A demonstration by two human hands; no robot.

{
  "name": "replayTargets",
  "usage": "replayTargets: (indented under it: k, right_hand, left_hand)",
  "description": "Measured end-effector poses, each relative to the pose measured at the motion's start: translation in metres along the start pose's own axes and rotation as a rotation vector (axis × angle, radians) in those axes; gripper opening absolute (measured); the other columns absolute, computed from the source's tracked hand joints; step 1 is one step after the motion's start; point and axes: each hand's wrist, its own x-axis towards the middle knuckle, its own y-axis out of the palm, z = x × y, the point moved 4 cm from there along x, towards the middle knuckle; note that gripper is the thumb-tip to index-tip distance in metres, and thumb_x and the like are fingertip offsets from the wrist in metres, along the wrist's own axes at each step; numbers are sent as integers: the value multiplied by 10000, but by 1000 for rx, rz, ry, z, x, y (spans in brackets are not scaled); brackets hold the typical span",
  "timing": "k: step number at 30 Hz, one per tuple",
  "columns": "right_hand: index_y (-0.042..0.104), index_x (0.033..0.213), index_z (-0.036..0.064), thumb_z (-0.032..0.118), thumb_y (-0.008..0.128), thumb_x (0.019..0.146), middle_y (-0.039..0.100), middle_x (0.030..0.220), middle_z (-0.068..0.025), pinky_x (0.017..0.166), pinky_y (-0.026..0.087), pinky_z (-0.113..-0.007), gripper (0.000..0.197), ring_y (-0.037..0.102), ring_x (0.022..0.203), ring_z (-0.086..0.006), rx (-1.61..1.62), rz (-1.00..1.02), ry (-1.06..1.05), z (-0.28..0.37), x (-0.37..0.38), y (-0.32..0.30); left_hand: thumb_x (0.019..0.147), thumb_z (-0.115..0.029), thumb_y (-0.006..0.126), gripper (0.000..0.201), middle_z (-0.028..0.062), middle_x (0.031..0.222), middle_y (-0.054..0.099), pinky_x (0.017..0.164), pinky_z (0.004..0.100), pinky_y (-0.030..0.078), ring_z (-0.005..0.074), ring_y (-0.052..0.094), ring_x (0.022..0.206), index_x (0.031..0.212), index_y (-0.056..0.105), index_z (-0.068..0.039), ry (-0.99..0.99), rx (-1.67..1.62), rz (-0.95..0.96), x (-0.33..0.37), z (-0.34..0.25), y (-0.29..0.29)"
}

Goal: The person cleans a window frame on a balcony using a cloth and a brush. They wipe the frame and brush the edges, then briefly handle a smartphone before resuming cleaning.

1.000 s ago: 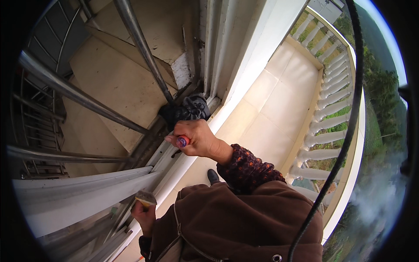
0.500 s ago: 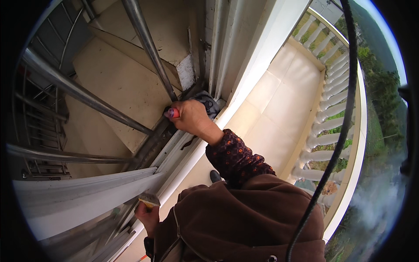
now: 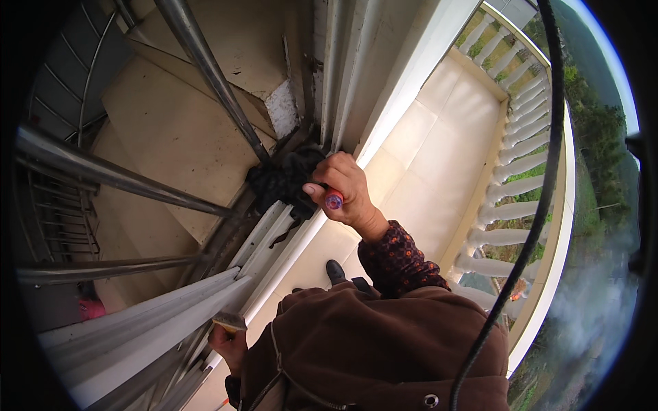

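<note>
A round red tool handle (image 3: pixel 334 199) is gripped in the closed right hand (image 3: pixel 346 190) against crumpled black cloth (image 3: pixel 281 181), while a flat tan block (image 3: pixel 229 320) is pinched by the left hand (image 3: pixel 229 344).

Red with a blue end-cap, that's the tool handle (image 3: pixel 333 199) in the right hand (image 3: pixel 346 188). Next to it sits a black cloth bundle (image 3: pixel 281 179), dark all over. The sleeve (image 3: pixel 394 260) on that arm is deep maroon with small orange-brown dots, while the jacket (image 3: pixel 363 349) below is plain brown. Over in the left hand (image 3: pixel 229 342), a small block (image 3: pixel 229 320) shows tan on its top face. The railing bars (image 3: pixel 103 175) are shiny grey steel, the window frame (image 3: pixel 267 236) white, the balcony floor (image 3: pixel 439 151) pale cream tile and the balusters (image 3: pixel 510 192) white. Beyond them, green foliage (image 3: pixel 603 130), and a black cable (image 3: pixel 541 205) crosses it.
</note>
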Motion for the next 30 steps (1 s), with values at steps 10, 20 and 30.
replayTargets:
  k: [10, 20, 30]
  right_hand:
    - [580, 785, 57, 71, 782, 787, 633, 951, -91, 603, 522, -322, 203, 651, 722, -262, 153, 109, 211, 69, -12, -48]
    - [530, 746, 79, 122, 748, 785, 555, 824, -76, 549, 505, -375, 225, 590, 667, -278, -247, 200, 136, 28, -48, -9]
    - [551, 765, 74, 91, 751, 770, 560, 833, -80, 581, 492, -376, 200, 569, 685, -284, -204, 90, 196, 27, -50, -13]
  left_hand:
    - [769, -50, 737, 123, -2, 694, 577, 568, 246, 413, 63, 486, 632, 839, 638, -29, -122, -27, -56, 1, -7, 1]
    - [785, 82, 611, 177, 13, 804, 649, 581, 215, 434, 54, 544, 644, 940, 641, 2, -80, -92, 40, 2, -7, 0]
    - [751, -30, 701, 110, -31, 681, 551, 557, 239, 401, 58, 481, 631, 797, 601, -34, -156, -103, 2, 2, -4, 0]
